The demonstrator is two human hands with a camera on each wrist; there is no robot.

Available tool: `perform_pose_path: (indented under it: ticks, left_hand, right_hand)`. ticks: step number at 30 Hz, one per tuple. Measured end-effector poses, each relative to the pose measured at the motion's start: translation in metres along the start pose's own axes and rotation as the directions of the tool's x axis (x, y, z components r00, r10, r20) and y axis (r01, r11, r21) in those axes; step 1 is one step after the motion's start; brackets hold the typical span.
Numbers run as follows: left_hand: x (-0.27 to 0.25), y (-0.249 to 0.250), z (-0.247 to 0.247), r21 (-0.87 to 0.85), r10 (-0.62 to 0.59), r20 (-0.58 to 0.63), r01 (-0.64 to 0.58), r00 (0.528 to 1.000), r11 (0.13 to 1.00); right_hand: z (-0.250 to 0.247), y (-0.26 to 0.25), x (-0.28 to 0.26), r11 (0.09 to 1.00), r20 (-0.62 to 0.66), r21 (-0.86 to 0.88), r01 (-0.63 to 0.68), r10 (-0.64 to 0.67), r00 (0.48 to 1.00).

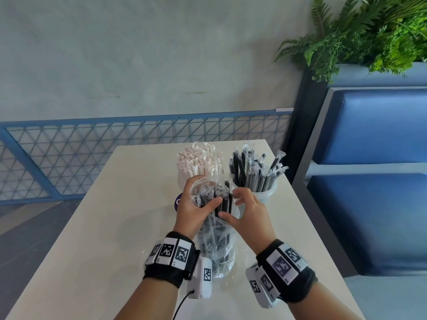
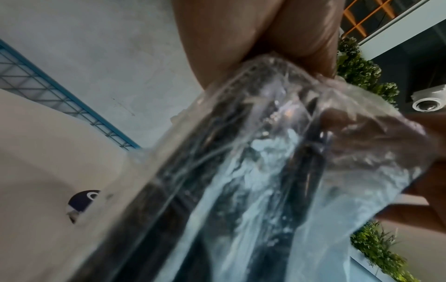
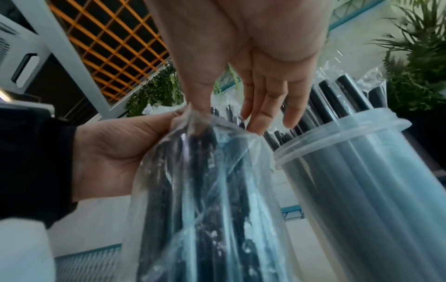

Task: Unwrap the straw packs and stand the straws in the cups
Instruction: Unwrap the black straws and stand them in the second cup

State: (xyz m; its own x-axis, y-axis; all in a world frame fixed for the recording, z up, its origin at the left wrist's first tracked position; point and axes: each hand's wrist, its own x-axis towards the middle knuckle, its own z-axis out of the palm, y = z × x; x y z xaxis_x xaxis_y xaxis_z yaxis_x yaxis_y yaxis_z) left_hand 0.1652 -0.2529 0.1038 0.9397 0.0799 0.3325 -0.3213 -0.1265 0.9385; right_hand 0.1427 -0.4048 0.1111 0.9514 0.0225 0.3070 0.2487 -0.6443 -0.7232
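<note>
a: on the pale table (image 1: 97, 227), far left first, what is there?

b: bare tabletop, then a small dark purple round sticker (image 1: 178, 200) peeking out just beside the left hand (image 1: 194, 211). behind it stands a cup of white paper-wrapped straws (image 1: 199, 161), upright and packed full.

a: and the left hand itself?

b: it grips the top of a clear plastic pack of black straws (image 1: 216, 229), fingers and thumb curled round the bundle. the pack stands upright near the table's middle, its lower end at the table between the two wrists. the left wrist view shows the same crinkled film (image 2: 253, 171) running away from the camera, blurred, with the fingers (image 2: 301, 28) wrapped over its top.

a: the right hand?

b: the right hand (image 1: 249, 213) is at the pack's right side. in the right wrist view the thumb tip (image 3: 200, 95) meets the bunched film (image 3: 193, 122) at the pack's top and the fingers (image 3: 263, 106) hang down straight against its mouth; i cannot tell whether it pinches the plastic or only touches it.

a: further right?

b: a translucent cup (image 1: 265, 194) holding black straws (image 1: 251, 172) in clear sleeves, upright, just beside the right hand. beyond the table edge, a blue padded bench (image 1: 374, 181) and green ferns (image 1: 369, 31) above it.
</note>
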Motion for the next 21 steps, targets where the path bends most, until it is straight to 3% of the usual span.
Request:
perform_pose_path:
  ticks: [4, 8, 15, 21]
  left_hand:
    - [-0.002, -0.001, -0.002, -0.045, -0.094, 0.100, 0.099, 0.991, 0.994]
    - [-0.009, -0.006, -0.006, 0.026, -0.280, 0.237, 0.282, 0.930, 0.959]
    - [-0.014, -0.013, -0.008, 0.041, -0.285, 0.282, 0.285, 0.916, 0.958]
    - [-0.016, -0.011, -0.007, 0.064, -0.270, 0.257, 0.262, 0.928, 0.963]
  right_hand:
    - [-0.001, 0.001, 0.002, 0.999, 0.105, -0.025, -0.027, 0.030, 0.994]
    - [0.012, 0.010, 0.000, 0.999, 0.140, -0.030, 0.013, -0.008, 0.990]
    - [0.019, 0.012, -0.003, 0.984, 0.206, 0.140, -0.110, 0.079, 0.975]
    - [0.026, 0.014, -0.003, 0.954, 0.181, 0.235, -0.183, 0.142, 0.973]
